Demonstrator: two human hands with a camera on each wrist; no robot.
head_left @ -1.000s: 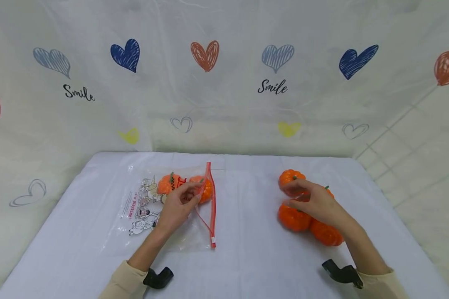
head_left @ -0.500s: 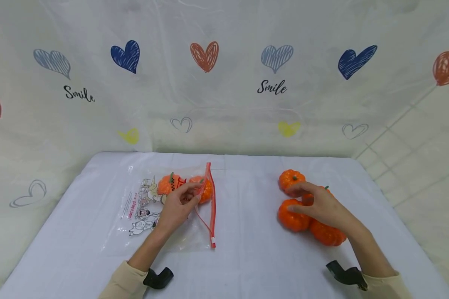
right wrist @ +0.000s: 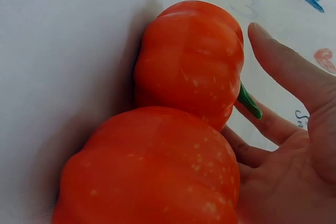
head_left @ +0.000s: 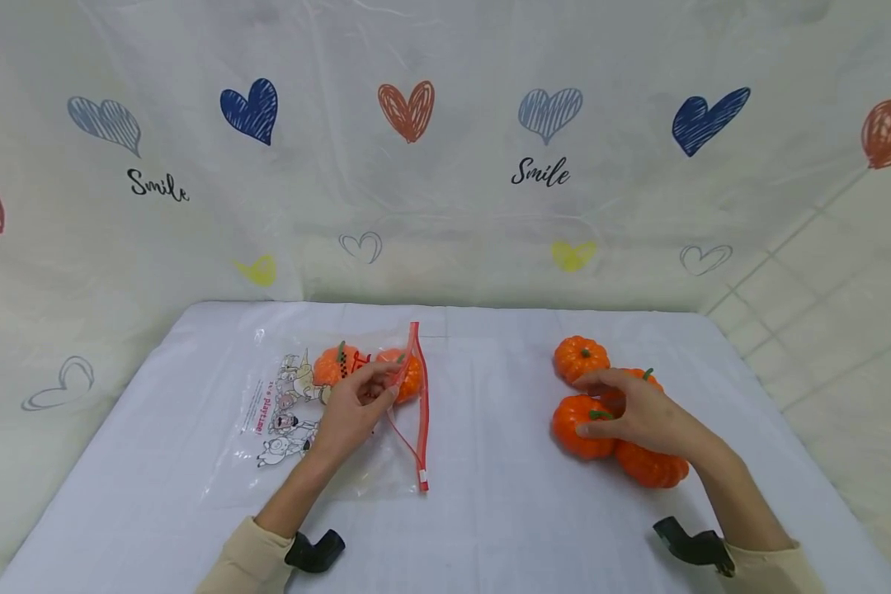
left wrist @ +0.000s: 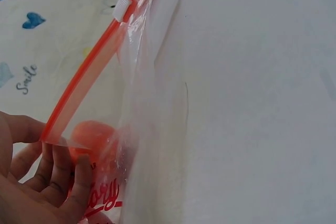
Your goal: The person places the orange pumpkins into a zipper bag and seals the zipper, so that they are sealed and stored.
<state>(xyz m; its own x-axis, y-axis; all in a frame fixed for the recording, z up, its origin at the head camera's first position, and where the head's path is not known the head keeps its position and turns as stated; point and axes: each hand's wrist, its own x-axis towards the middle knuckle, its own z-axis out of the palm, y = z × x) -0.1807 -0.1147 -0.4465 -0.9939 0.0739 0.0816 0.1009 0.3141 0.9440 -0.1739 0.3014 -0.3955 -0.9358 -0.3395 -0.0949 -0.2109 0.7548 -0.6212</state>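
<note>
In the head view, my left hand [head_left: 352, 412] pinches the red-edged opening of a clear slider bag [head_left: 285, 417] lying on the left. Two orange toy pumpkins [head_left: 330, 365] show inside it. The left wrist view has the bag's red zip strip [left wrist: 86, 72] slanting up from thumb and fingers to a white slider [left wrist: 122, 9]. Over on the right, my right hand [head_left: 653, 417] reaches above a group of toy pumpkins. Its thumb and fingers are spread about the green-stemmed left pumpkin [head_left: 579, 433]; the right wrist view shows the thumb apart from that pumpkin [right wrist: 191, 61].
Behind the right hand sits another pumpkin [head_left: 579, 356]. One more pumpkin [head_left: 653, 470] lies in front, and a further pumpkin [head_left: 646, 378] is partly covered by the hand. White cloth covers the table [head_left: 483, 462]; a heart-printed sheet [head_left: 445, 190] hangs behind it.
My right hand has shifted slightly right and toward me, down over the left pumpkin, whose stem now shows between thumb and fingers. The left hand and bag have stayed put.
</note>
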